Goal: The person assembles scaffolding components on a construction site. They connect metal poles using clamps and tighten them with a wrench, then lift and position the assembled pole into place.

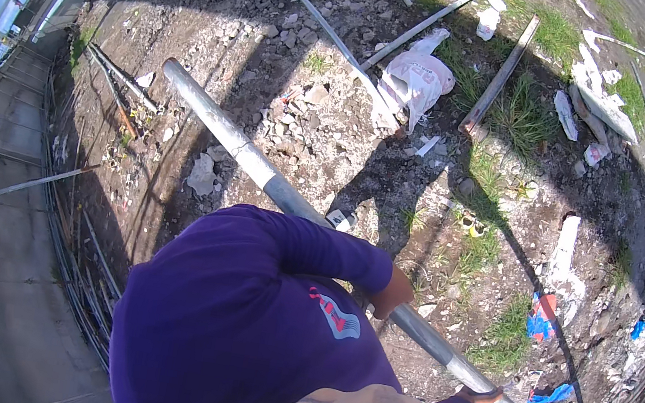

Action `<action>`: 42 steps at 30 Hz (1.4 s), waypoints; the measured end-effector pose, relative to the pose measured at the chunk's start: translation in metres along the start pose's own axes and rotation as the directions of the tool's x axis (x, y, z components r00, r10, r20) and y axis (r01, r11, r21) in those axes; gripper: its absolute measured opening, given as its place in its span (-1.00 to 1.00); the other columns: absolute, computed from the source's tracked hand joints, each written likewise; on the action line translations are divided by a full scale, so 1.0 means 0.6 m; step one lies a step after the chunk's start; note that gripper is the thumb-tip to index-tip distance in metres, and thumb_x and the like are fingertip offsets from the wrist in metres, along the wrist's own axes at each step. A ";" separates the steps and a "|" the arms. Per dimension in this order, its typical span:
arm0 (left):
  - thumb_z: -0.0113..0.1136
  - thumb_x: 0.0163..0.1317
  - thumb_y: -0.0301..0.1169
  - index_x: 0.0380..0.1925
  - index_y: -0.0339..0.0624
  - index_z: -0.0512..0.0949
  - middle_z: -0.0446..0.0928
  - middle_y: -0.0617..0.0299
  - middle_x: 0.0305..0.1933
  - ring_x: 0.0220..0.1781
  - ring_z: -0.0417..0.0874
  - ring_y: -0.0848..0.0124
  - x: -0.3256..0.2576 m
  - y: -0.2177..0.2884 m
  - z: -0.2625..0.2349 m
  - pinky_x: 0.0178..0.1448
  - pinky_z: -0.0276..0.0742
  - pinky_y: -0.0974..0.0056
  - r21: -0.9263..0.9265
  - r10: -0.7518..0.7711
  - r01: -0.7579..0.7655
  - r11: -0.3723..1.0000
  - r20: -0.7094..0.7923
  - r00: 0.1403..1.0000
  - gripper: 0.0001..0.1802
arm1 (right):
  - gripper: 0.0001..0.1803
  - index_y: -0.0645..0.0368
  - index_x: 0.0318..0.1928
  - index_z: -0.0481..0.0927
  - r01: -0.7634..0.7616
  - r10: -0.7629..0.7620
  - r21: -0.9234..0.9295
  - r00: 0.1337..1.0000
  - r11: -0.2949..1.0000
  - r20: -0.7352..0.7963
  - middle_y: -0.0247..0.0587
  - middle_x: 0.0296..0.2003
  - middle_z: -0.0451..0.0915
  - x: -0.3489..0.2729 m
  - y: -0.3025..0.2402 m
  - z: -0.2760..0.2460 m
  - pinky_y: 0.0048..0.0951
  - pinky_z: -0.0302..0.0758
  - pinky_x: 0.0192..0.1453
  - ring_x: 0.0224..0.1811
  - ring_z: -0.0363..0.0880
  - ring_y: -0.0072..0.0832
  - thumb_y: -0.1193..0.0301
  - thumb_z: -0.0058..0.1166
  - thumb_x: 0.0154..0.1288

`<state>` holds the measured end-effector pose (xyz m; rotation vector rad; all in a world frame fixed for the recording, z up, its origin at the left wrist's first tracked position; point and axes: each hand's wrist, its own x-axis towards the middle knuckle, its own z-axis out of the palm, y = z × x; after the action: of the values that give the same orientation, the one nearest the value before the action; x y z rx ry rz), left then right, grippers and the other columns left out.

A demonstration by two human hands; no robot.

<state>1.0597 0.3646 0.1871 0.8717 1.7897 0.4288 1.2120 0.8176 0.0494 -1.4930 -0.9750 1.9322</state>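
Left hand [392, 293] and right hand [479, 398] both closed around long grey metal pipe [260, 168], slanting from far left to near right over rubble ground [311, 115].

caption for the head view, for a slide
Both hands, left hand and right hand, grip a long grey metal pipe slanting above rubble-strewn, littered ground.
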 end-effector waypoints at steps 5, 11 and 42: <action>0.49 -0.02 -0.20 -0.15 -0.19 0.63 0.68 0.05 -0.29 -0.27 0.75 0.16 -0.009 0.019 -0.025 -0.23 0.61 0.06 -0.038 -0.085 0.084 0.996 -0.026 0.996 -0.54 | -0.19 -0.09 0.42 0.39 0.011 -0.010 -0.016 0.998 1.000 0.070 -0.23 0.39 0.39 0.018 0.000 0.028 0.02 0.36 0.42 0.42 0.39 -0.13 -0.19 0.14 0.27; 0.48 -0.04 -0.09 -0.03 -0.21 0.58 0.67 0.05 -0.29 -0.27 0.74 0.17 -0.008 0.035 -0.037 -0.18 0.60 0.09 -0.044 -0.149 0.149 0.988 0.014 0.989 -0.39 | -0.45 -0.30 -0.05 0.51 -0.102 0.111 -0.101 0.990 0.990 0.091 -0.50 -0.55 0.38 -0.019 -0.019 -0.003 -0.49 -0.03 -0.65 -0.73 0.11 -0.65 -0.41 0.03 0.29; 0.51 -0.11 -0.15 0.07 -0.13 0.64 0.69 -0.02 0.04 0.11 0.71 0.01 0.194 -0.157 -0.304 0.17 0.60 0.00 0.091 -0.146 0.159 0.983 -0.130 0.981 -0.33 | -0.52 -0.22 -0.17 0.42 -0.436 0.540 -0.501 0.839 0.747 0.075 -0.53 -0.71 0.09 0.063 -0.052 0.247 -0.52 -0.05 -0.73 -0.79 0.05 -0.64 -0.31 0.03 0.39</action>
<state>0.8375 0.4079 0.1198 0.7842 1.9910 0.2999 1.0581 0.8310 0.0721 -2.0055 -1.3177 2.3886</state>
